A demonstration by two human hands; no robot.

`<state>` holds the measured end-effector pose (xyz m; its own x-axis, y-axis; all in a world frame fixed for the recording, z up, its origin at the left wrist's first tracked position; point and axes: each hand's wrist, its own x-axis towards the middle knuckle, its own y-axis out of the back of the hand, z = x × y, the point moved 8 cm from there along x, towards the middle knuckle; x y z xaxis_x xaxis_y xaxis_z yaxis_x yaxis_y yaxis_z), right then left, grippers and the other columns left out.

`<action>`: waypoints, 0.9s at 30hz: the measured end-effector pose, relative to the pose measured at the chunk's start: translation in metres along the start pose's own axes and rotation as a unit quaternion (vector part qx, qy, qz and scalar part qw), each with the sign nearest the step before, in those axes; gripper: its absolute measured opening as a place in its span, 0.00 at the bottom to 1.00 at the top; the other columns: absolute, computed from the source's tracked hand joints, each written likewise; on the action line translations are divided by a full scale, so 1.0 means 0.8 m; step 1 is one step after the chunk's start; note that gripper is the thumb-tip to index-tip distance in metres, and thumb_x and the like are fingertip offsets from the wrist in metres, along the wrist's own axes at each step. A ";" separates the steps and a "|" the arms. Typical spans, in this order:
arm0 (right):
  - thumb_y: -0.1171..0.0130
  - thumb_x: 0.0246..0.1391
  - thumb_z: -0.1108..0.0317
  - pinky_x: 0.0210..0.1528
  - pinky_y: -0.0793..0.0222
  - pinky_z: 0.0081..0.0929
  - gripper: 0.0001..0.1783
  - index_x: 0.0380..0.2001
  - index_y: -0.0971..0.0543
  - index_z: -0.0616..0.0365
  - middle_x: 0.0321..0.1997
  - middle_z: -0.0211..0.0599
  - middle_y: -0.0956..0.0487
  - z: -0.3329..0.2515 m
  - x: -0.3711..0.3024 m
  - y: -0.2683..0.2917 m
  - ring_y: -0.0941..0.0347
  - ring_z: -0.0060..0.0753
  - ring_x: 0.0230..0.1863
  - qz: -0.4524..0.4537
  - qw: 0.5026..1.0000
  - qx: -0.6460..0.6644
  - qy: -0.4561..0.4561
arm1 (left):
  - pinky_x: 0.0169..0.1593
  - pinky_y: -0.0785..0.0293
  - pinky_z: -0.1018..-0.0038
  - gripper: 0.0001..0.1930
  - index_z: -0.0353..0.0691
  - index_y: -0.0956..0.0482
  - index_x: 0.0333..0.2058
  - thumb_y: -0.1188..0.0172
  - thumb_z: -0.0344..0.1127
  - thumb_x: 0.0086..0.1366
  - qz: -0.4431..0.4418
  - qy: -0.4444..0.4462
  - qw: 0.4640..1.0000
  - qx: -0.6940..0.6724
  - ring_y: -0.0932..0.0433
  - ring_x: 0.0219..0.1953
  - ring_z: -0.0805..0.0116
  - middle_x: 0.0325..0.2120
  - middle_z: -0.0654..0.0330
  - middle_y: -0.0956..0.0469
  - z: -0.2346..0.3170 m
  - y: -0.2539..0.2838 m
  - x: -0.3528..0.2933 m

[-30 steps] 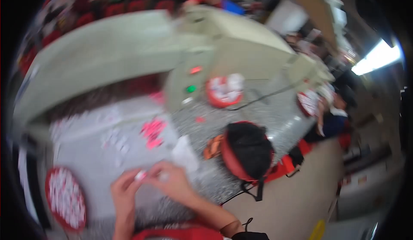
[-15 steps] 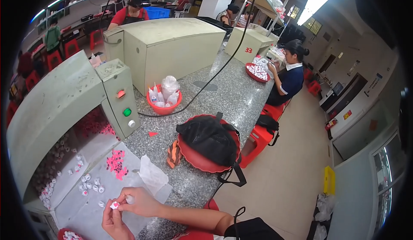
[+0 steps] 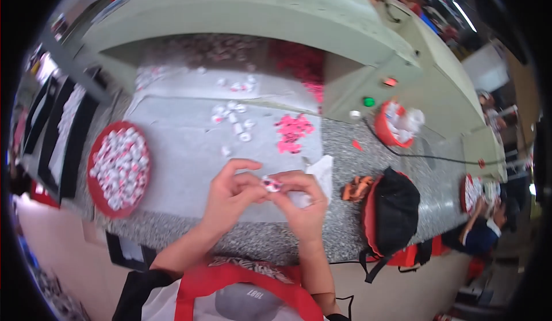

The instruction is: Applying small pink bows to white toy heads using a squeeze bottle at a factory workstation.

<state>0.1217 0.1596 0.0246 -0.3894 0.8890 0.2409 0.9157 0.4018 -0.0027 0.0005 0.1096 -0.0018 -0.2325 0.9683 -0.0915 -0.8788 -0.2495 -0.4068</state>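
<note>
Over the white sheet (image 3: 178, 171), my left hand (image 3: 230, 191) and my right hand (image 3: 302, 209) meet fingertip to fingertip. Pinched between them is a small rounded white piece (image 3: 271, 184) with pink and dark marks. A whitish translucent object (image 3: 300, 199) is tucked in my right palm; it looks like a squeeze bottle, mostly hidden by the fingers. Beyond my hands lie several loose white pieces (image 3: 236, 119) and a heap of flat pink pieces (image 3: 292, 132) with dark spots.
A red basin (image 3: 92, 191) of white pieces stands left. The pale green machine housing (image 3: 259, 16) arches over more pieces. Right are a red tub (image 3: 384, 132) of bottles, a black cable (image 3: 428, 156), an orange-black bundle (image 3: 357, 187) and a black bag (image 3: 399, 206) in a red tray. A co-worker (image 3: 483, 234) sits far right.
The view has swung left, bringing my hands to the middle and the full red basin into sight. Both hands remain together on a small white piece.
</note>
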 end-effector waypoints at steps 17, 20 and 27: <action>0.41 0.40 0.80 0.20 0.36 0.14 0.08 0.28 0.27 0.65 0.26 0.38 0.25 0.048 -0.007 -0.028 0.32 0.20 0.21 -0.069 0.959 0.237 -0.136 | 0.29 0.28 0.81 0.10 0.30 0.32 0.35 0.46 0.20 0.53 -0.044 -0.020 0.996 0.071 0.23 0.29 0.71 0.27 0.53 0.24 0.006 0.014 -0.021; 0.41 0.41 0.80 0.20 0.36 0.15 0.09 0.29 0.28 0.65 0.26 0.39 0.25 0.055 -0.012 -0.031 0.32 0.20 0.20 -0.049 0.954 0.244 -0.168 | 0.29 0.28 0.81 0.10 0.31 0.32 0.35 0.45 0.19 0.52 -0.022 -0.026 0.995 0.090 0.23 0.29 0.72 0.27 0.53 0.24 0.010 0.016 -0.022; 0.42 0.41 0.79 0.20 0.37 0.16 0.09 0.29 0.28 0.65 0.26 0.40 0.25 0.073 -0.021 -0.054 0.33 0.22 0.19 -0.068 0.946 0.251 -0.195 | 0.29 0.28 0.81 0.11 0.31 0.31 0.35 0.44 0.20 0.52 -0.003 -0.015 0.996 0.086 0.24 0.28 0.75 0.26 0.56 0.24 0.002 0.037 -0.031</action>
<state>0.0830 0.1405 -0.0361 -0.5963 0.7960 -0.1039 0.7302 0.4841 -0.4821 -0.0208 0.0783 -0.0099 -0.2372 0.9695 -0.0612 -0.9379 -0.2450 -0.2457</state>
